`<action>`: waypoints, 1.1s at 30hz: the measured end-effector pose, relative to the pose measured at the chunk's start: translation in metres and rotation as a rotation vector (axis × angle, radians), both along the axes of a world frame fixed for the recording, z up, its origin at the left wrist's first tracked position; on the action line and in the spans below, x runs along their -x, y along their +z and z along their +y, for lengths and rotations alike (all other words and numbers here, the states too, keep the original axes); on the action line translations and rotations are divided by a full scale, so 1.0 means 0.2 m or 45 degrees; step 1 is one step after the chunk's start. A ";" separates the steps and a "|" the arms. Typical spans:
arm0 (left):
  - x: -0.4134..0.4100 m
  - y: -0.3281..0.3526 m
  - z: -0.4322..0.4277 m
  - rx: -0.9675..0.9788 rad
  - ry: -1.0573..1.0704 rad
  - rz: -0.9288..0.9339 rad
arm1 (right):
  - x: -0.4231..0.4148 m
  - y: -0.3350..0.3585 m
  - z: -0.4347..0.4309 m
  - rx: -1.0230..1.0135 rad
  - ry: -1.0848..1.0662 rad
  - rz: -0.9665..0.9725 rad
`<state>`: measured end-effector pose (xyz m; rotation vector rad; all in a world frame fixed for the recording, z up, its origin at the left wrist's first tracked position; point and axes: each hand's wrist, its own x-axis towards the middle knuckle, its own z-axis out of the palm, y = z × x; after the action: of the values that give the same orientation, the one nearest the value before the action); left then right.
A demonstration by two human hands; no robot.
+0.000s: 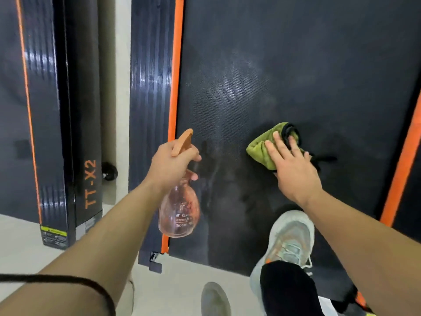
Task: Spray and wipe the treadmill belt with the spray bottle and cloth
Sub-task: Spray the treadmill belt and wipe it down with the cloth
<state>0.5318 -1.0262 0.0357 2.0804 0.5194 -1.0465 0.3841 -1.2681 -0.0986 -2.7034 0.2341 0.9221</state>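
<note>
Left hand [170,164] gripping spray bottle [180,213], right hand [293,165] pressing cloth [262,144] on belt [296,76]

A person's left hand [170,163] and right hand [293,165] are bare, as are both forearms; a thin black cord [91,286] crosses the left one. A black trouser leg [284,290] meets a pale grey-green knit sneaker [291,236] with orange patches and light laces; a second grey shoe toe [215,299] shows beside it.

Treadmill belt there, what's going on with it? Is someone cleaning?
Yes, a person is cleaning the treadmill belt. Their left hand grips a clear spray bottle with an orange trigger, held above the belt's left side. Their right hand presses a green cloth flat onto the belt with straight fingers. One shoe stands on the belt's near end.
</note>
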 end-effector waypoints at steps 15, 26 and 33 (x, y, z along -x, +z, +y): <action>0.02 -0.21 -0.39 0.282 -0.053 0.069 | -0.06 0.05 -0.08 -0.226 -0.050 0.130; 0.29 -0.26 -0.18 0.333 -0.319 0.058 | 0.34 0.13 0.34 -0.058 -0.385 0.196; 0.32 -0.34 -0.24 0.320 -0.437 -0.028 | 0.54 0.03 0.55 0.097 -0.579 -0.121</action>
<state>0.4687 -1.0734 -0.0324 1.9912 0.0125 -1.2115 0.2769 -1.1585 -0.0925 -2.5819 0.8356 0.6574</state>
